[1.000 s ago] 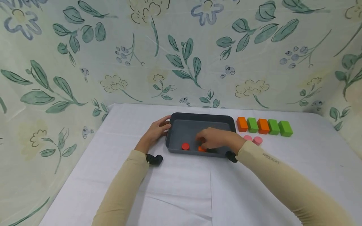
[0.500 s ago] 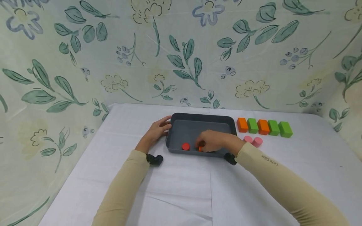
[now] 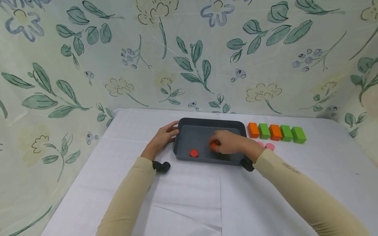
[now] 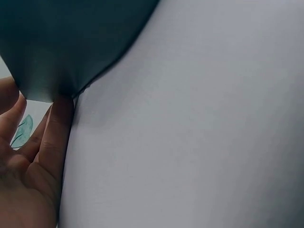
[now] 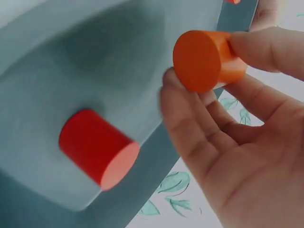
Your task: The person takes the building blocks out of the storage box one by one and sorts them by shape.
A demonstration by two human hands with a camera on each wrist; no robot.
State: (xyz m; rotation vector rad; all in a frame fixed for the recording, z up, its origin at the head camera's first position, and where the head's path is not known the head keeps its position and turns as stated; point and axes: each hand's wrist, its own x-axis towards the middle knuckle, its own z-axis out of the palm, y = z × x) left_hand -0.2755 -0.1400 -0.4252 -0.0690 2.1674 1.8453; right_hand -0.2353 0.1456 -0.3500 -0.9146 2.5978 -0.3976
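My right hand [image 3: 226,141] is over the right half of the dark grey tray [image 3: 189,132]. Between thumb and fingertips it pinches an orange cylinder [image 5: 199,61], raised off the tray floor. A red cylinder [image 5: 97,149] stands in the tray in the right wrist view. In the head view, a red cylinder [image 3: 193,153] sits near the tray's front left corner. At the tray's left wall lies my left hand [image 3: 161,137], its fairly straight fingers touching the outside. The left wrist view shows those fingertips [image 4: 61,107] against the tray's edge.
Right of the tray, a row of orange blocks [image 3: 253,130] and green blocks [image 3: 285,133] stands on the white cloth [image 3: 189,196]. Two pink cylinders [image 3: 269,146] are in front of them, one partly behind my right forearm. A floral backdrop [image 3: 195,65] rises behind.
My right hand has taken hold of the orange cylinder near the tray's front wall, lifted it and moved it back and slightly right. The left hand has stayed at the tray.
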